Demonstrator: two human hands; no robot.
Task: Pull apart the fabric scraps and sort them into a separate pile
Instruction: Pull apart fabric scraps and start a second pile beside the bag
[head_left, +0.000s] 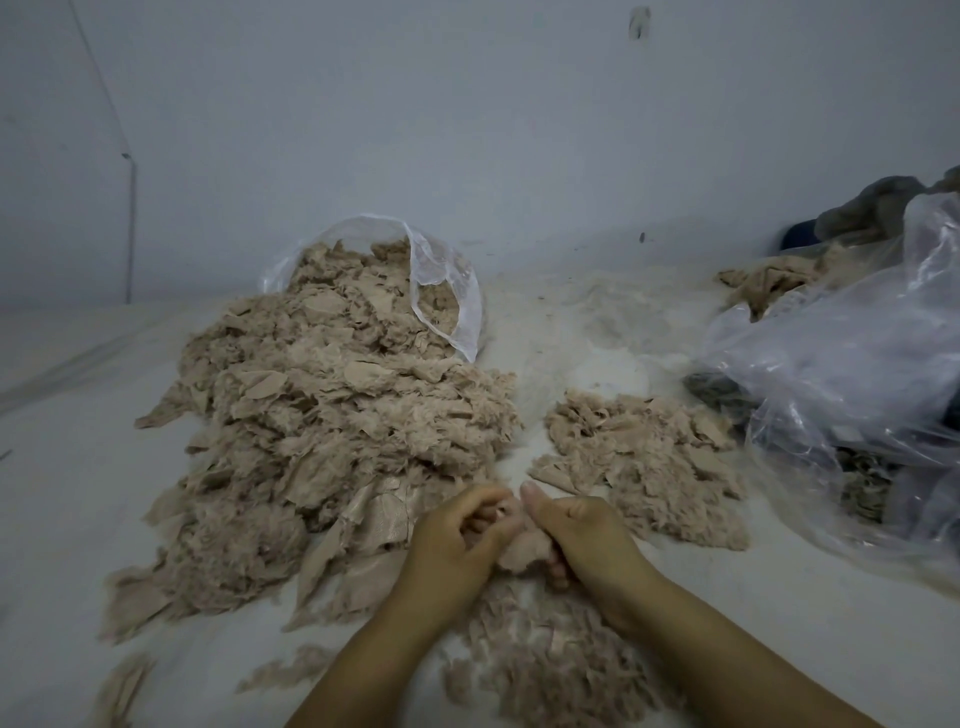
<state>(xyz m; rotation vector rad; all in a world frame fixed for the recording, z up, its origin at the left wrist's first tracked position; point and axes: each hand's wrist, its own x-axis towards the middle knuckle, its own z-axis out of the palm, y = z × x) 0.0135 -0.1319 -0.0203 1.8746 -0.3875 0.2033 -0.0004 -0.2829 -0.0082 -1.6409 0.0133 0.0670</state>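
A large heap of beige fabric scraps (322, 415) spills out of a clear plastic bag (447, 291) at centre left. To its right lies a smaller pile of scraps (649, 462). Low in the middle, my left hand (457, 535) and my right hand (587, 535) meet, and both grip one small clump of beige scrap (524, 551) between them. My right thumb points up. More loose scraps (550, 660) lie under my forearms.
Everything sits on a white sheet (78, 493) against a pale wall. A big crumpled clear plastic bag (857, 374) with darker fabric fills the right side. Beige cloth (763, 283) and grey cloth (878, 208) lie behind it.
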